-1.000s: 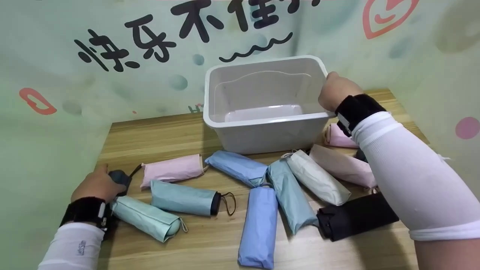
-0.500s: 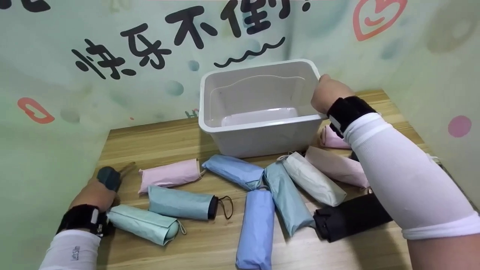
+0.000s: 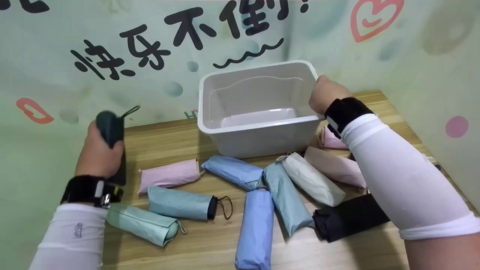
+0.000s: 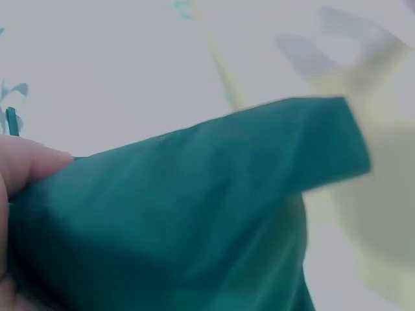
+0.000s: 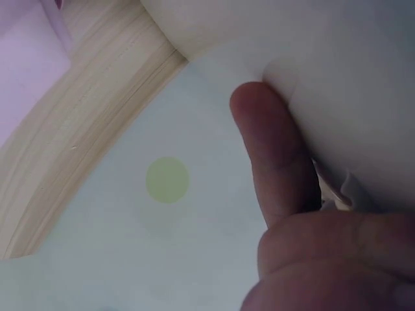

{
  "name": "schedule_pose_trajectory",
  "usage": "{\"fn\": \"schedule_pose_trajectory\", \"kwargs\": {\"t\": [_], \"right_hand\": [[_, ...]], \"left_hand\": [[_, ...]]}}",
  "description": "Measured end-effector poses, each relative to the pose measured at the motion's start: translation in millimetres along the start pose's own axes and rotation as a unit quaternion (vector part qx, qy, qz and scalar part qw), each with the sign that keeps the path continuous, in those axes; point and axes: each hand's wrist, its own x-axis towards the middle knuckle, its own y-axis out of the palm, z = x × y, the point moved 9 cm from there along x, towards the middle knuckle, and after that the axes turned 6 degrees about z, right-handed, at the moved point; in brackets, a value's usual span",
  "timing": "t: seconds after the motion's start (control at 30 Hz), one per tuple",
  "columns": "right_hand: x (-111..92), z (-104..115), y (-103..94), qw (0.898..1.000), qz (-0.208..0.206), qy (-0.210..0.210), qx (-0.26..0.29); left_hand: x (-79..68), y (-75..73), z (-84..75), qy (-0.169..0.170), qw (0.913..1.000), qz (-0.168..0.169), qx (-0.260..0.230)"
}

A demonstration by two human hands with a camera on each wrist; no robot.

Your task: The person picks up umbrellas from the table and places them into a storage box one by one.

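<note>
My left hand (image 3: 98, 157) grips a dark teal folded umbrella (image 3: 108, 125) above the left side of the table, its rounded end and wrist loop pointing up. In the left wrist view, the umbrella's cloth (image 4: 194, 207) fills much of the picture, with a loose flap at its far end; only part of the thumb and hand shows at the left edge. My right hand (image 3: 330, 95) holds the right rim of a pale grey plastic bin (image 3: 262, 138), which has nothing inside. The right wrist view shows one finger (image 5: 269, 142) extended along the bin's outer wall (image 5: 363, 97).
Several folded umbrellas lie in front of the bin, among them a pink one (image 3: 168, 173), a mint one (image 3: 142, 225), a blue one (image 3: 255, 228), a white one (image 3: 313, 180) and a black one (image 3: 352, 217). A printed wall sheet (image 3: 150, 97) borders the wooden table.
My left hand has taken the dark teal umbrella from the table's left edge and raised it, turning it upright. The right hand stays on the bin's rim; the head view has shifted slightly.
</note>
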Motion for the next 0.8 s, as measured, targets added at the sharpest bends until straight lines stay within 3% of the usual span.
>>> {"fn": "schedule_pose_trajectory", "kwargs": {"t": [0.23,0.53,0.67,0.8], "right_hand": [[1,-1,-0.8,1.0,-0.003,0.001,0.005],[1,-1,0.3,1.0,0.0,0.008,0.009],[1,-1,0.7,1.0,-0.001,0.007,0.013],[-1,1,1.2,1.0,-0.002,0.005,0.012]], "left_hand": [[7.4,-1.8,-89.9,0.088,0.993,-0.045,-0.064],[18.5,12.0,-193.3,0.148,0.9732,-0.042,-0.171],[26.6,29.3,-226.8,0.148,0.9714,-0.027,-0.183],[36.5,46.2,-244.1,0.141,0.973,-0.038,-0.179]]}}
